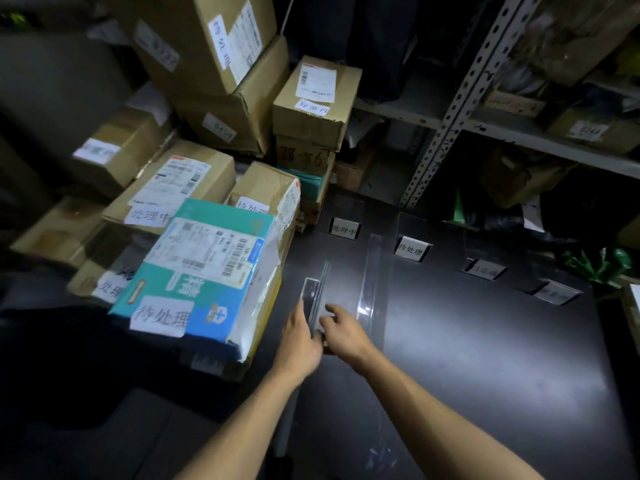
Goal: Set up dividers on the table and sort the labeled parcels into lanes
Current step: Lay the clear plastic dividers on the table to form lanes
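On the black tabletop (485, 358), both hands meet at a clear acrylic divider strip (314, 299).
The left hand (301, 344) and right hand (346, 332) each pinch its near end; a second clear strip (372, 275) lies just beside.

Two bare arms, no sleeves seen up to the pic's edge. Left hand (300, 337) & right hand (346, 332): no gloves, no rings, no watch. Short nails, far as shown.

Stacked brown cardboard parcels (194, 188) wall off the left edge of the dark table (485, 358); its right half lies open; small white label stands (412, 249) line the far side.
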### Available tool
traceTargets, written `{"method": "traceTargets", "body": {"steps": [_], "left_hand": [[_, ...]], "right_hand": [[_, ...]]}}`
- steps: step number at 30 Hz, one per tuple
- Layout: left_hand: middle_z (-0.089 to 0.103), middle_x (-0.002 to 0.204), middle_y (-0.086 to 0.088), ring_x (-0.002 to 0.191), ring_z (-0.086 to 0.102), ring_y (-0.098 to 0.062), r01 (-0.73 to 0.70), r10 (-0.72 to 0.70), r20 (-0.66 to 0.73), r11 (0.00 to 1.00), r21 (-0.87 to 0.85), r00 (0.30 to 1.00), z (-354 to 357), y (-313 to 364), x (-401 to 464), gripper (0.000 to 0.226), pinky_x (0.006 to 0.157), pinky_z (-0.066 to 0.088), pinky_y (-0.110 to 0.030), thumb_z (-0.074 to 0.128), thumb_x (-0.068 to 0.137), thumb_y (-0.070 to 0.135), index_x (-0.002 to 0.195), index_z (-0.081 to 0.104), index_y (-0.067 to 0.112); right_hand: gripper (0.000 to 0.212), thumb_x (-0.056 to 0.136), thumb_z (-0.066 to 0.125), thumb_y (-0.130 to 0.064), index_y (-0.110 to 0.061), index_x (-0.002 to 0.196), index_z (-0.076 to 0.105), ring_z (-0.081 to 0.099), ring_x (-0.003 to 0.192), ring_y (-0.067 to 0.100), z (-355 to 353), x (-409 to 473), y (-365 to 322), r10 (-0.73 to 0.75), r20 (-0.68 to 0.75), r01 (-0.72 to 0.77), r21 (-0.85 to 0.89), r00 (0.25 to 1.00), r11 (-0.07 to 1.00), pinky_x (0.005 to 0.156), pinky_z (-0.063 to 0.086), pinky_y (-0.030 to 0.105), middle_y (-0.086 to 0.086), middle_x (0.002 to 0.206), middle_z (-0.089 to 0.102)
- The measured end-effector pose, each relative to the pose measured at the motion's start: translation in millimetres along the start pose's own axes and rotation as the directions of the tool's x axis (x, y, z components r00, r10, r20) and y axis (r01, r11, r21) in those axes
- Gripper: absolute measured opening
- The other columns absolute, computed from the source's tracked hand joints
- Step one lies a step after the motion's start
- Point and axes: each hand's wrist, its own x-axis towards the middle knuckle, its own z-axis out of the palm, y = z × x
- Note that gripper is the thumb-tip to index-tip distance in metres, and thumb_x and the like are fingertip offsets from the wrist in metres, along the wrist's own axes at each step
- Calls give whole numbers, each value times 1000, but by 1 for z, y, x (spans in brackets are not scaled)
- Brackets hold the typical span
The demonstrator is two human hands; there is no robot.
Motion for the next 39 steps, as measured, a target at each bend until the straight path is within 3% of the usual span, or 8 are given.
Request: {"method": "traceTargets", "body": {"steps": [5, 10, 17, 20, 24, 28, 34, 39], "left_hand": [[43, 150, -4, 134, 44, -22, 96, -86, 249, 995, -26, 965, -7, -27, -21, 59, 99, 35, -22, 40, 98, 16, 153, 23, 29], [56, 138, -8, 123, 54, -26, 38, -33, 183, 999, -26, 983, -17, -19, -32, 54, 91, 41, -25, 39, 94, 7, 143, 41, 30], [47, 143, -13, 119, 56, -30, -19, 17, 26, 997, 80, 1000, -48, 25, -53, 60, 97, 47, -39, 33, 100, 18, 153, 16, 38], [53, 137, -12, 119, 56, -30, -109, 115, -47, 988, 106, 992, -57, 56, -67, 56, 100, 47, -42, 32, 101, 22, 151, 16, 40], [61, 127, -12, 114, 59, -31, -228, 237, -100, 969, 96, 966, -54, 87, -79, 54, 93, 47, -41, 34, 101, 26, 150, 19, 42], [61, 124, -13, 105, 61, -29, -231, 234, -20, 968, 98, 972, -28, 93, -79, 62, 76, 44, -33, 37, 99, 16, 151, 16, 41], [61, 118, -15, 101, 61, -35, -139, 130, 122, 987, 77, 984, 21, 66, -84, 64, 75, 49, -37, 36, 96, 13, 150, 17, 42], [56, 129, -16, 112, 58, -35, -51, 45, 175, 998, 33, 984, 53, 50, -85, 66, 86, 49, -39, 32, 96, 11, 153, 14, 38]], "right_hand": [[57, 98, 44, -24, -16, 153, 29, 60, 115, 30, 28, -13, 8, 59, 56, -60, 31, 997, 998, 92, 55, 48, 17, 143, 50], [59, 98, 45, -28, -14, 154, 29, 59, 117, 31, 29, -13, 5, 66, 19, -66, -20, 998, 998, 97, 53, 47, 14, 145, 48], [49, 102, 35, -49, -14, 128, 57, 62, 111, 28, 23, -15, 1, 146, 78, -157, 164, 986, 974, 93, 55, 47, 15, 122, 62], [41, 104, 34, -46, -18, 113, 63, 63, 96, 21, 14, -22, -4, 104, 98, -118, 140, 990, 983, 75, 56, 34, 10, 110, 66], [50, 106, 25, -42, -14, 91, 64, 62, 85, 24, -9, -30, -19, -138, -267, 139, -17, 954, 990, 64, 46, 30, 5, 88, 65], [49, 96, 29, -63, -26, 109, 60, 67, 85, 19, -46, -40, -31, -82, -453, 245, 315, 888, 917, 48, 50, 20, 0, 102, 66], [30, 93, 52, -39, -21, 114, 64, 68, 83, 17, -70, -49, -8, -21, -253, 46, 95, 967, 994, 60, 58, 30, 1, 105, 65], [37, 94, 49, -35, -22, 126, 64, 36, 134, 30, -70, -42, 23, -38, -324, -81, -346, 945, 935, 109, 32, 38, 14, 134, 52]]}}
